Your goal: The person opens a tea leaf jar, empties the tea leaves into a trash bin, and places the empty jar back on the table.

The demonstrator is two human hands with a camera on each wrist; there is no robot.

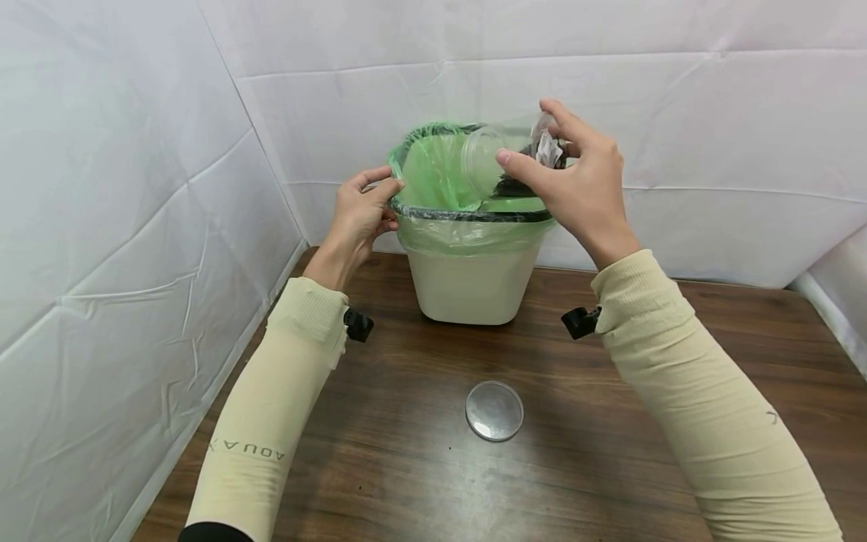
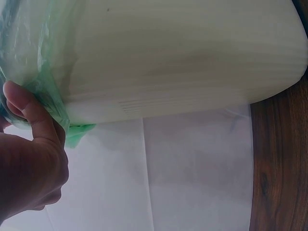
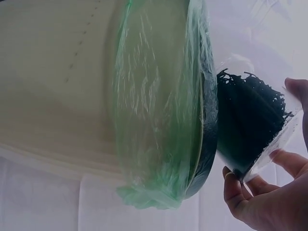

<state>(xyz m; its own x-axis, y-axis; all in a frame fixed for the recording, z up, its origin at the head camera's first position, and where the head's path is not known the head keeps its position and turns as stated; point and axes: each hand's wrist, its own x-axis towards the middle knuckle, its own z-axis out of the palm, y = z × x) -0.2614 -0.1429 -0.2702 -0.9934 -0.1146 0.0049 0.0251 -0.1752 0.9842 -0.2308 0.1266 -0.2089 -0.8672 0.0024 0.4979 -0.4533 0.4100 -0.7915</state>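
Observation:
A pale waste bin (image 1: 474, 290), its rim dark, stands against the wall with a green plastic bag (image 1: 467, 239) lining it and folded over the rim. My left hand (image 1: 359, 207) grips the bag and rim at the left side, thumb on top. Over the bin's right side, my right hand (image 1: 588, 177) holds a clear plastic jar (image 1: 479, 154) by its base end, fingers and thumb spread around it. The jar lies tipped on its side, mouth toward the bin's inside. Black, shred-like material (image 3: 250, 113) fills much of it.
A clear round lid (image 1: 494, 411) lies on the dark wooden table (image 1: 406, 467) in front of the bin. White sheeting (image 1: 339, 128) forms walls behind and at the left, close to the bin. Small dark specks dot the tabletop near the lid.

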